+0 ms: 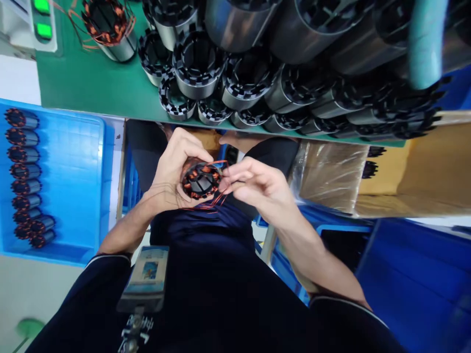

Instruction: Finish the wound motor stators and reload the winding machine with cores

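Note:
A motor stator (189, 177) with copper windings and black slot insulation is held over my lap, its open end facing up toward me. My left hand (172, 164) wraps round its metal body from the left. Thin reddish copper lead wires (221, 197) trail from the stator's rim on the right and below. With fingers pinched, my right hand (257, 184) grips some of these wires close to the rim. Another wound stator (119, 46) stands on the green bench top at the upper left, with loose wires round its top.
Unwound stator cores (198, 86) crowd the green bench (91, 93) ahead. A blue bin (73, 196) on the left holds a column of wound stators. At right are a cardboard box (324, 176) and blue crates (415, 274). A teal tube (427, 44) hangs at upper right.

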Available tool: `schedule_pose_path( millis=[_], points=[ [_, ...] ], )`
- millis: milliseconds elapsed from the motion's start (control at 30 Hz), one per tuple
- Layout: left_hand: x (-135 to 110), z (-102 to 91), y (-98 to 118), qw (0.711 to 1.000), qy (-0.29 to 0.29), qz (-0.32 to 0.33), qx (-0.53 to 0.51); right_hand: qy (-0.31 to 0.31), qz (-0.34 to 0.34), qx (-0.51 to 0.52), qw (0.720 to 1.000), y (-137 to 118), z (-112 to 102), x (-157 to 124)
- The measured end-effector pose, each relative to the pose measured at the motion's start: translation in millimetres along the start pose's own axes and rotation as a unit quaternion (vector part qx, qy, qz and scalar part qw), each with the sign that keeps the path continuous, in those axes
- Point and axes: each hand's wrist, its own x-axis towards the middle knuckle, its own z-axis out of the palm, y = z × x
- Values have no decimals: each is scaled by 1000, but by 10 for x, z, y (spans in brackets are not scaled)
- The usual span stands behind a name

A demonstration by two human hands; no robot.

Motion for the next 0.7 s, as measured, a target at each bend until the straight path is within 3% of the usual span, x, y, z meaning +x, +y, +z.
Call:
schedule_pose_path(
  millis=[67,133,200,233,300,367,433,500,600,700],
  points=[
    [8,21,20,994,-43,95,28,-18,54,59,997,-63,70,29],
    [-19,79,90,995,-44,91,-7,-19,91,90,992,-62,105,33],
    [-77,159,204,991,-30,-32,-124,-26,107,100,989,-11,113,3],
    [-110,209,274,972,-21,-120,-199,-29,111,102,988,28,115,-22],
    [-167,320,415,903,3,-264,-339,-34,108,103,988,113,127,-82],
    [-204,426,513,844,31,-342,-412,-32,94,85,991,179,145,-144],
    [-233,491,529,821,58,-372,-429,-39,73,44,996,199,157,-201],
    [-277,493,457,834,75,-351,-420,-60,45,1,997,165,161,-246],
    [-375,393,281,887,90,-281,-356,-92,15,-34,995,44,157,-284],
    [-437,262,170,936,81,-239,-245,-119,29,-58,991,-73,144,-298]
  ],
)
